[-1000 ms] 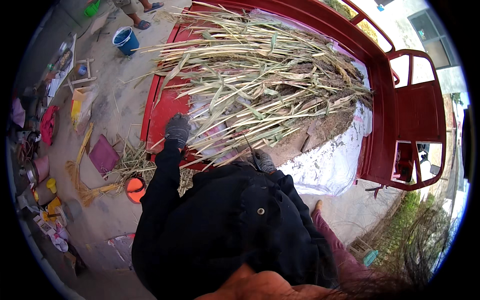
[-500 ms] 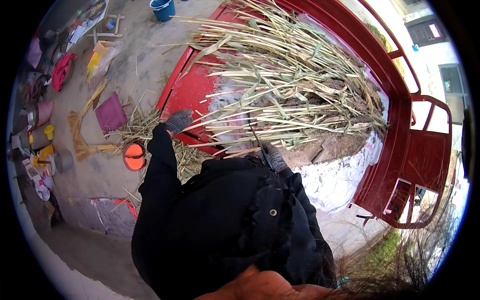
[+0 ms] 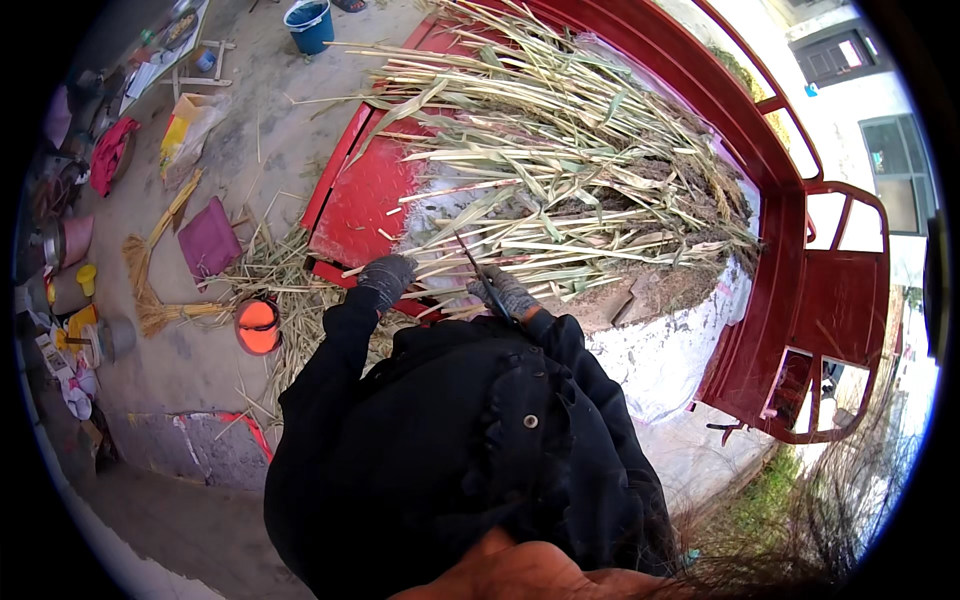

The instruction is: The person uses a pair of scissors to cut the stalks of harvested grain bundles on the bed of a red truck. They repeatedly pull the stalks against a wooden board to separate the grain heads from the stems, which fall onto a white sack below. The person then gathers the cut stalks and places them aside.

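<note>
A heap of pale dry stalks (image 3: 560,150) with brown seed heads and leaves lies across the red truck bed. My left hand (image 3: 388,280), in a grey knit glove, is closed at the cut ends of the nearest stalks, and a short pale end sticks out beside it. In my right hand (image 3: 512,292), also gloved, is a dark narrow-bladed cutting tool (image 3: 468,252). Its blade points up and left over the near stalks. The tool's exact kind is hard to make out, and my glove hides part of its handle.
The red truck bed (image 3: 365,200) has a raised wall on the right and white sheeting (image 3: 660,360) under the heap. Cut stalk pieces (image 3: 290,275) litter the ground at left, near a purple dustpan (image 3: 208,240), a straw broom (image 3: 150,270) and an orange object (image 3: 258,328). A blue bucket (image 3: 310,28) stands far off.
My left hand has moved right and nearer to me, to the stalk ends. My right hand with the tool has shifted left, bringing the two hands closer together.
</note>
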